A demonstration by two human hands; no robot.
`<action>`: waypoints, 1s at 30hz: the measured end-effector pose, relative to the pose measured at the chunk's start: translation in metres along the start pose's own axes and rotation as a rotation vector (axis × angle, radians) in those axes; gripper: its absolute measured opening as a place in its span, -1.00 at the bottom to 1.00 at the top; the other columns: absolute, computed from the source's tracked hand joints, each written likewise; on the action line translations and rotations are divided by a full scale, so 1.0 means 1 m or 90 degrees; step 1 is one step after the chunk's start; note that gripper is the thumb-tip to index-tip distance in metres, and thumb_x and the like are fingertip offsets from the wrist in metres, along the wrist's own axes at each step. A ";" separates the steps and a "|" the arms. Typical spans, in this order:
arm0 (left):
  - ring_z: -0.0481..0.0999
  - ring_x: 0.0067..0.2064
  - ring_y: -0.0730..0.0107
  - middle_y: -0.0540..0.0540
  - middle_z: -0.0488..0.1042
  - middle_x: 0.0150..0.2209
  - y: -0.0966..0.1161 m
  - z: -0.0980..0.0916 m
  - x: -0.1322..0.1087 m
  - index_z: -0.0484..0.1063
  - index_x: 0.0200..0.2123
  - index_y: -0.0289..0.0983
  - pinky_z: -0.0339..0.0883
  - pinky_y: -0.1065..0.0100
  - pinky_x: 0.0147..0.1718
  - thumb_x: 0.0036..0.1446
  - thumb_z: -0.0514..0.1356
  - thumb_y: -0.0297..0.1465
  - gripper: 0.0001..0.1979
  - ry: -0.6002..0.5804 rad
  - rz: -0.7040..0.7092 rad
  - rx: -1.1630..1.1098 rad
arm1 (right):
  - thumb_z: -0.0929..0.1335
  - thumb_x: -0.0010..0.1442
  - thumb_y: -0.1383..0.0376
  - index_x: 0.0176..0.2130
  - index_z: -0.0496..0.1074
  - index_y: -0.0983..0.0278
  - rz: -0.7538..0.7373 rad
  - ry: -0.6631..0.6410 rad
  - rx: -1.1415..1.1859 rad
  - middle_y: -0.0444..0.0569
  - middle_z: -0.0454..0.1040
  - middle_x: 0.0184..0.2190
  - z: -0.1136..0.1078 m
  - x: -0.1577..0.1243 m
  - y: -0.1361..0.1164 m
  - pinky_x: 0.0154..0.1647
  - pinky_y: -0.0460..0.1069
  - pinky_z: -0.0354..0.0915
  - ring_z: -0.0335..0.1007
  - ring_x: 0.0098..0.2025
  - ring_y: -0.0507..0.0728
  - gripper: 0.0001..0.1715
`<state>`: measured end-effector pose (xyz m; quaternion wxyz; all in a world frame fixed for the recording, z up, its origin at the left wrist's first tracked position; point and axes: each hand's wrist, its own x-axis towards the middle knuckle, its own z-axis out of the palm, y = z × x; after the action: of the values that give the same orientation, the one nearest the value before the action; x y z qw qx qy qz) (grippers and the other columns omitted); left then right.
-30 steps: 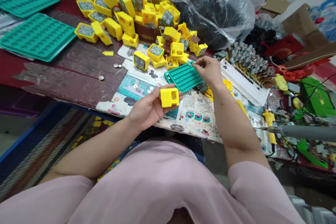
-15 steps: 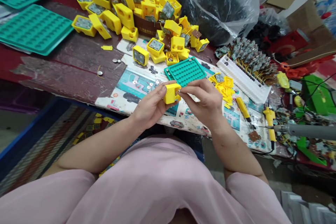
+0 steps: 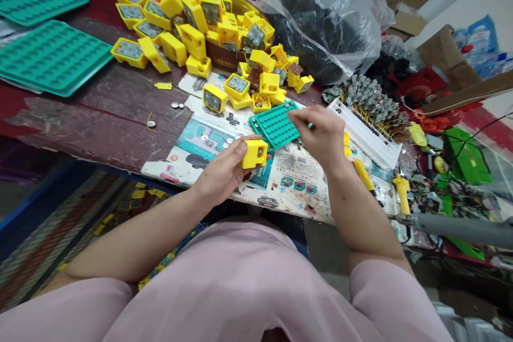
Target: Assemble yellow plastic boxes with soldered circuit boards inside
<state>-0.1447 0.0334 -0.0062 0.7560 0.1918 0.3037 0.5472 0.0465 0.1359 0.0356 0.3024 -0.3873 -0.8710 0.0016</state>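
Fingers (image 3: 236,150) of the left hand (image 3: 220,171) are closed around a small yellow plastic housing (image 3: 254,154), thumb on top, holding it just above the printed paper sheet (image 3: 288,171) at the near edge of the worktop (image 3: 100,112). The right hand (image 3: 323,136) hovers over the right end of a small teal tray (image 3: 274,125), its fingers curled and pinched together; whether they grip anything is too blurred to tell. That tray is a moulded rectangle dotted with rows of round pockets and lies flat on the paper between the two hands. Behind it, a loose heap of boxy yellow housings (image 3: 224,32) spills from a round tin and crowds the back of the worktop, several with grey boards showing in their open faces. Two larger teal trays (image 3: 52,56) lie flat at the far left. A crinkled clear plastic bag (image 3: 320,21) of dark parts bulges behind the right hand, and a white ribbed rack (image 3: 366,128) lined with small wired boards sits just right of it. A yellow-handled screwdriver (image 3: 363,173) lies close beside the right wrist. Bare, scuffed dark wood with a few coin cells (image 3: 176,105) lies open to the left of the paper.
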 end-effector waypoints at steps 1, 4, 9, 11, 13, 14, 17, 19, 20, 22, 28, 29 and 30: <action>0.58 -0.20 0.41 -0.07 0.57 -0.20 0.001 0.001 0.000 0.50 -0.06 -0.25 0.49 0.48 -0.26 0.09 0.38 -0.16 -0.59 0.002 -0.001 -0.004 | 0.37 0.29 0.32 -0.24 0.60 0.23 0.070 -0.018 -0.047 -0.05 0.59 -0.31 0.006 0.009 0.012 -0.18 -0.01 0.37 0.51 -0.24 0.10 -0.83; 0.58 -0.21 0.41 -0.06 0.58 -0.22 0.003 0.003 0.000 0.51 -0.07 -0.26 0.50 0.48 -0.27 0.00 0.44 -0.14 -0.52 0.004 0.001 -0.016 | 0.36 0.27 0.30 -0.18 0.61 0.27 0.213 -0.128 -0.162 0.07 0.57 -0.18 0.025 0.031 0.037 -0.10 0.10 0.36 0.49 -0.11 0.24 -0.80; 0.60 -0.21 0.38 -0.07 0.60 -0.22 0.003 -0.002 -0.003 0.54 -0.11 -0.26 0.49 0.51 -0.31 -0.09 0.48 -0.11 -0.49 0.006 -0.003 -0.016 | 0.33 0.28 0.29 -0.17 0.59 0.30 0.268 -0.204 -0.213 0.15 0.52 -0.09 0.045 0.038 0.045 -0.04 0.16 0.35 0.45 -0.02 0.31 -0.76; 0.61 -0.22 0.39 -0.07 0.60 -0.21 0.002 -0.005 -0.005 0.54 -0.11 -0.26 0.49 0.51 -0.32 -0.07 0.47 -0.11 -0.50 0.009 -0.001 -0.007 | 0.33 0.27 0.29 -0.18 0.57 0.28 0.267 -0.193 -0.194 0.13 0.52 -0.10 0.047 0.036 0.047 -0.04 0.15 0.35 0.45 -0.03 0.30 -0.78; 0.61 -0.20 0.38 -0.07 0.60 -0.21 0.001 -0.006 -0.007 0.54 -0.11 -0.26 0.49 0.52 -0.31 -0.06 0.47 -0.12 -0.50 0.010 -0.002 -0.003 | 0.33 0.26 0.30 -0.20 0.56 0.27 0.255 -0.170 -0.169 0.11 0.54 -0.11 0.046 0.034 0.049 -0.04 0.13 0.35 0.45 -0.04 0.27 -0.80; 0.61 -0.19 0.38 -0.07 0.60 -0.21 0.001 -0.007 -0.008 0.54 -0.10 -0.26 0.49 0.52 -0.31 -0.05 0.47 -0.12 -0.51 0.009 -0.001 -0.004 | 0.33 0.26 0.30 -0.21 0.56 0.27 0.247 -0.150 -0.153 0.11 0.55 -0.12 0.045 0.033 0.048 -0.03 0.13 0.35 0.46 -0.05 0.26 -0.81; 0.62 -0.17 0.36 -0.06 0.59 -0.20 0.001 -0.005 -0.008 0.54 -0.11 -0.26 0.50 0.50 -0.30 0.00 0.44 -0.17 -0.57 0.008 0.002 -0.023 | 0.32 0.27 0.30 -0.24 0.54 0.26 0.238 -0.060 -0.018 0.03 0.59 -0.22 0.037 0.028 0.038 -0.07 0.09 0.38 0.51 -0.17 0.18 -0.82; 0.62 -0.19 0.35 -0.07 0.58 -0.21 0.002 -0.003 -0.007 0.53 -0.12 -0.27 0.52 0.46 -0.29 0.10 0.38 -0.22 -0.67 0.009 -0.002 -0.043 | 0.36 0.24 0.27 -0.27 0.52 0.25 0.261 -0.016 0.152 -0.07 0.58 -0.37 0.028 0.020 0.021 -0.21 0.03 0.42 0.52 -0.32 0.11 -0.87; 0.62 -0.20 0.35 -0.07 0.58 -0.22 0.002 -0.002 -0.006 0.53 -0.13 -0.28 0.53 0.44 -0.29 0.15 0.34 -0.24 -0.72 0.012 -0.008 -0.051 | 0.39 0.20 0.26 -0.31 0.51 0.24 0.278 -0.010 0.239 -0.11 0.57 -0.42 0.023 0.015 0.011 -0.30 0.00 0.42 0.51 -0.38 0.08 -0.90; 0.61 -0.24 0.37 -0.08 0.58 -0.22 0.003 0.000 -0.004 0.53 -0.12 -0.29 0.54 0.41 -0.29 0.23 0.25 -0.30 -0.78 0.023 -0.022 -0.064 | 0.47 0.10 0.20 -0.36 0.49 0.22 0.310 -0.009 0.386 -0.16 0.56 -0.47 0.013 0.003 -0.010 -0.44 -0.06 0.40 0.49 -0.44 0.04 -0.85; 0.56 -0.24 0.39 -0.08 0.55 -0.22 0.001 0.008 -0.001 0.53 -0.14 -0.30 0.55 0.39 -0.32 0.28 0.17 -0.35 -0.80 0.036 -0.028 -0.060 | 0.56 0.00 0.15 -0.31 0.55 0.20 0.329 -0.063 0.553 -0.17 0.60 -0.42 -0.004 -0.030 -0.048 -0.60 -0.13 0.33 0.47 -0.48 -0.01 -0.74; 0.55 -0.24 0.40 -0.07 0.55 -0.23 0.000 0.009 -0.001 0.54 -0.15 -0.30 0.55 0.39 -0.32 0.27 0.17 -0.35 -0.81 0.037 -0.026 -0.057 | 0.54 0.04 0.20 -0.32 0.57 0.20 0.302 -0.058 0.529 -0.16 0.61 -0.41 -0.005 -0.034 -0.051 -0.56 -0.12 0.36 0.49 -0.45 0.00 -0.82; 0.54 -0.25 0.41 -0.07 0.54 -0.23 0.000 0.010 -0.001 0.53 -0.15 -0.30 0.55 0.39 -0.32 0.26 0.19 -0.35 -0.82 0.038 -0.024 -0.052 | 0.51 0.09 0.25 -0.32 0.59 0.19 0.265 -0.047 0.493 -0.16 0.62 -0.38 -0.006 -0.037 -0.053 -0.50 -0.12 0.40 0.52 -0.40 0.01 -0.90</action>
<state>-0.1385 0.0326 0.0013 0.7641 0.1386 0.3068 0.5503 0.0332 0.0728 0.0335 0.3873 -0.4124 -0.7195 0.4028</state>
